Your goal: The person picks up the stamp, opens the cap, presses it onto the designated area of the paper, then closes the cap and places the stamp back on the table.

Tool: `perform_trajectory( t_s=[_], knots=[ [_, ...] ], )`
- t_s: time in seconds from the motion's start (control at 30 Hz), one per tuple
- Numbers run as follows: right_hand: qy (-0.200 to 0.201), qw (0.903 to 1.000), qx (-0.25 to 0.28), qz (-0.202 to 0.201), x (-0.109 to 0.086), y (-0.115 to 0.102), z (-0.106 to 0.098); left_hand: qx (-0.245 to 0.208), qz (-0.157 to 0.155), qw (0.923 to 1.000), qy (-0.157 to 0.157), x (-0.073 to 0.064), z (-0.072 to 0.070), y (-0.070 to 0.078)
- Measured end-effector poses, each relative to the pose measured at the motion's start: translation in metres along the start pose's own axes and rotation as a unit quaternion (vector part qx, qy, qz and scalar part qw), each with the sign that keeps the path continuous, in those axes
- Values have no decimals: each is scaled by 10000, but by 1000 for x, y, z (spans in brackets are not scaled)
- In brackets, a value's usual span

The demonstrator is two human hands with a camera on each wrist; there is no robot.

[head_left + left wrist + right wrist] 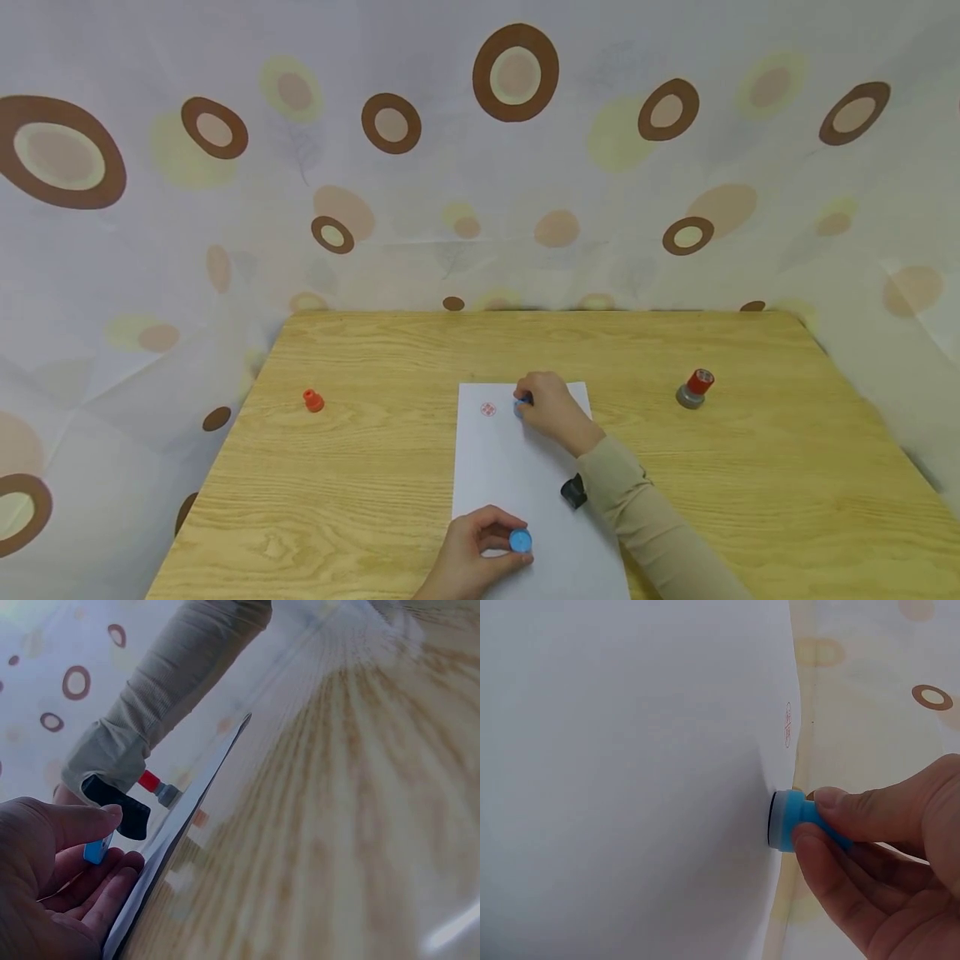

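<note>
— Grips, position?
— Right hand (553, 410) pinches the blue stamp (789, 822) at the far end of the paper (517, 467), beside a red print (488, 409); left hand (471, 552) pinches a blue cap (521, 541).
— Hazard?
— Smearing, I judge, should the stamp slide or tilt.

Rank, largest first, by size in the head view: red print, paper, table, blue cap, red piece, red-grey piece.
1. Table
2. Paper
3. Red-grey piece
4. Blue cap, red piece: too alike to rank
5. Red print
</note>
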State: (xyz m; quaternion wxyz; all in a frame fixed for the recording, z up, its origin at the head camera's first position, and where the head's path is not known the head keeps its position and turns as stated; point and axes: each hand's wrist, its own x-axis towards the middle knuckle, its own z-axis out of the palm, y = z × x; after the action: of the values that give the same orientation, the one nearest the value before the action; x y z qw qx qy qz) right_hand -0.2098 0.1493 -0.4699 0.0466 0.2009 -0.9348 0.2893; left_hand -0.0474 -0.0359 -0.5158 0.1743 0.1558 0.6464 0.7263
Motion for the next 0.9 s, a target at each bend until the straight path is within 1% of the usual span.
perform_trajectory(
  t_s=[0.2,0.4,0.63,0.9],
  knots=[
    [22,9999,69,-93,0,2,1,22,98,9999,-44,0,-1,-2],
    [123,9995,197,-224,-2,5,2,38,92,9999,-37,0,-1,-2],
    [217,9987,294,-342,-3,5,1,112,252,9996,-40,0,-1,-4],
    [262,9985,345,-324,-3,7,2,64,179,9998,-35,0,0,-4]
  ],
)
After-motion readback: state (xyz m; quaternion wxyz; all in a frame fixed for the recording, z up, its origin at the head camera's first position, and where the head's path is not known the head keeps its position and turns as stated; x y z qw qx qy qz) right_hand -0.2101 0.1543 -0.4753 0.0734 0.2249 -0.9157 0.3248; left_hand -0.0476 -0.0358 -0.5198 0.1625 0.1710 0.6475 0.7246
